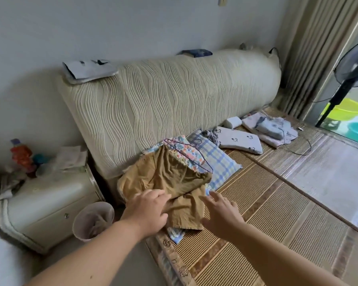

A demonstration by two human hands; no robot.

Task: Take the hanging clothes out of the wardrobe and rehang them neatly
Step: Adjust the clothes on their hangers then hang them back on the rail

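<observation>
A crumpled mustard-brown garment (170, 178) lies on the bed's woven mat, partly over a floral cloth (186, 151) and a blue checked pillow (219, 162). A thin purple wire hanger (189, 154) rests on top of the floral cloth, behind the brown garment. My left hand (147, 211) lies on the garment's near left edge, fingers extended over the fabric. My right hand (221, 211) hovers just right of the garment with fingers spread, holding nothing. No wardrobe is in view.
A cream padded headboard (174, 96) backs the bed. A bedside cabinet (48, 205) with bottles and a pink bin (93, 219) stand at left. Folded clothes (271, 129), a small pillow (240, 139) and a cable lie farther along the mat (267, 213). A standing fan (347, 77) is at right.
</observation>
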